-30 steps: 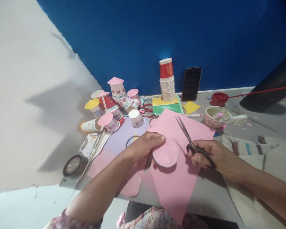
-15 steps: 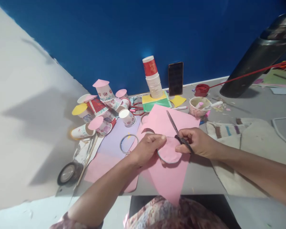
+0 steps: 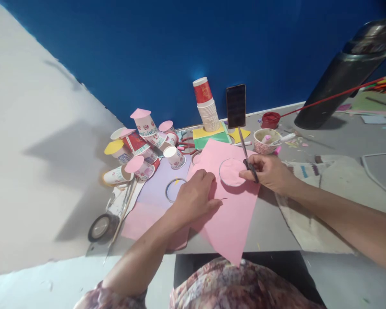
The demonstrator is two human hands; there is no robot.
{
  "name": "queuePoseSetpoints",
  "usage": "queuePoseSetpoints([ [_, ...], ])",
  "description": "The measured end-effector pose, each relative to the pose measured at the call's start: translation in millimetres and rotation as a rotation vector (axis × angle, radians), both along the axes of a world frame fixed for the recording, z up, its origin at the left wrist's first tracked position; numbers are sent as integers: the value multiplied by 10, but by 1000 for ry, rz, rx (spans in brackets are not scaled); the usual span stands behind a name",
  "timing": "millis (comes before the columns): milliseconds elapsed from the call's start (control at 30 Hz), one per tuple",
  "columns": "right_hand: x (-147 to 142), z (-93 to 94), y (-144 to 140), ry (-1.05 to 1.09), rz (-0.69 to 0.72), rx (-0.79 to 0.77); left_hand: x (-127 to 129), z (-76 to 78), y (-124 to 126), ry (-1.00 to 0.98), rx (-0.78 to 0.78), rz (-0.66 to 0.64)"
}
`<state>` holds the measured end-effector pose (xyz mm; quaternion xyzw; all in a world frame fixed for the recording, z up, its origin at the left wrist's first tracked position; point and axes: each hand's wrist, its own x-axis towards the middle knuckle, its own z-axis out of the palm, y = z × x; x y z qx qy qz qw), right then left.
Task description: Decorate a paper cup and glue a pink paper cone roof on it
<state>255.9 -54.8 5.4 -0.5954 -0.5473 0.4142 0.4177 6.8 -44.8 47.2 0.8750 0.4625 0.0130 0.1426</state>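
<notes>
My right hand [image 3: 272, 172] is closed around the dark handles of a pair of scissors [image 3: 243, 143], whose blades point away from me. A finger of that hand meets the right edge of a round pink paper disc [image 3: 231, 172] with a dark rim. The disc is over a larger pink sheet [image 3: 230, 214] on the table. My left hand [image 3: 197, 195] lies on the sheet's left part, left of the disc. Its fingers are partly bent, its thumb stretched out and apart from them, with nothing seen in it. A thin dark sliver shows by the thumb tip.
Several decorated paper cups [image 3: 144, 124] with pink and yellow paper tops are grouped at left. A stack of cups [image 3: 209, 116] and a phone [image 3: 236, 106] stand by the blue wall. Tape rolls [image 3: 100, 228], a marker cup [image 3: 265, 148], a cloth [image 3: 324, 214] and a black bottle [image 3: 334, 86] lie around.
My left hand has let go of the pink disc and moved down onto the sheet. The disc has shifted away from me, and the scissors have turned more upright in my right hand.
</notes>
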Motion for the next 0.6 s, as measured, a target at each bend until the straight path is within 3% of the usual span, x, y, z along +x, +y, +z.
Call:
queuePoseSetpoints([
  [233,-12,-45,5,-75,46,-6,-12,-88,17,-12,-57,-25],
  [433,-57,-56,29,-55,49,-29,-62,-183,206,-218,-108,116],
  [533,-45,-28,46,-24,15,-22,-141,-122,257,-295,9,226],
  [600,-14,-12,65,15,-25,-9,-187,22,168,-364,91,271],
])
